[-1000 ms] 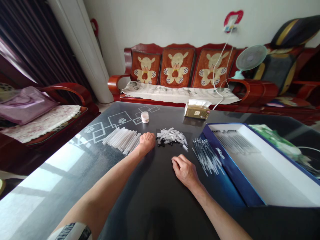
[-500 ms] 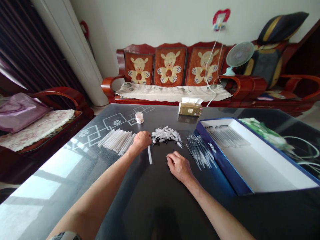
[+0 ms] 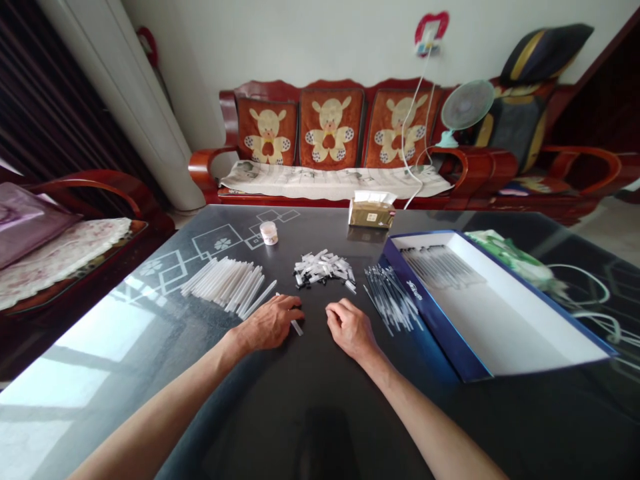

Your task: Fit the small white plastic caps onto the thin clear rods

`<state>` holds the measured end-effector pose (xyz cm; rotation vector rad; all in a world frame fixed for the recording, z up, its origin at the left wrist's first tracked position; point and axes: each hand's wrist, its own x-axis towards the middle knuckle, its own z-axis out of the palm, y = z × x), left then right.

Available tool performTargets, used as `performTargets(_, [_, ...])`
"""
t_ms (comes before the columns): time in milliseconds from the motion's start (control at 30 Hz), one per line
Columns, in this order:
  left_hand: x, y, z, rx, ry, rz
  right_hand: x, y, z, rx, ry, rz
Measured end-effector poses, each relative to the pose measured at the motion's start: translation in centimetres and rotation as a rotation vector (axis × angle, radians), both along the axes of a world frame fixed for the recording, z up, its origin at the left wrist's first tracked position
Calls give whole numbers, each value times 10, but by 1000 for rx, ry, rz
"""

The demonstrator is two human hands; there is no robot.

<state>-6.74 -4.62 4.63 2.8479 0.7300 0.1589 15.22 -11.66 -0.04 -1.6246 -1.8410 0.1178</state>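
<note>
Two bare hands rest low over a dark glossy table (image 3: 300, 393) in the head view. Over the last second, the left hand (image 3: 273, 321) has drawn back toward the person, from beside the white caps to the near end of the tube bundle. A single white tube (image 3: 297, 327) has come with it; its near end pokes out beneath the fingers, well clear of the bundle. The left fingers are partly spread and bent over this tube; whether they pinch it or only press on it, I cannot tell. The right hand (image 3: 351, 328) has stayed put, loosely curled, with nothing showing in it.

This shift seems to have singled out one tube and brought it within easy reach of both hands.

Left of the hands lies the bundle of white plastic tubes (image 3: 223, 283), side by side. Beyond the hands sits a loose heap of short white caps (image 3: 325, 267) with black bits among it. Just right of the right hand are slender pen refills (image 3: 393, 300), beside a blue box (image 3: 435, 317) holding a row of clear sticks (image 3: 443, 265).
</note>
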Motion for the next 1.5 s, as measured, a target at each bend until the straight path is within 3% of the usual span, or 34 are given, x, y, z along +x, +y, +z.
performTargets(167, [0,1,-13,20,-113,-2,-1,2,-3,17,55,10])
performTargets(300, [27,4,-20,65,-127,93,7,6,-4,121,208,3])
performTargets(400, [54,5,-19,103,-145,211,25,10,6,157,163,-71])
performTargets(600, [99,4,-22,94,-132,381,69,20,20,-50,-246,-373])
performTargets(733, [108,4,-37,134,-161,361,74,26,14,-135,-345,-409])
performTargets(867, [104,6,-46,171,-250,312,75,34,16,-206,-310,-436])
performTargets(1000, [102,6,-46,167,-295,321,83,41,32,-139,14,-373])
performTargets(1133, [101,6,-44,149,-296,369,75,47,41,-178,843,-159])
performTargets(1233, [99,8,-42,144,-305,418,57,50,33,-187,1323,15])
performTargets(1367, [96,13,-41,136,-330,466,37,52,15,-256,1510,111])
performTargets(1500, [97,15,-40,121,-340,451,31,55,6,-227,1547,91])
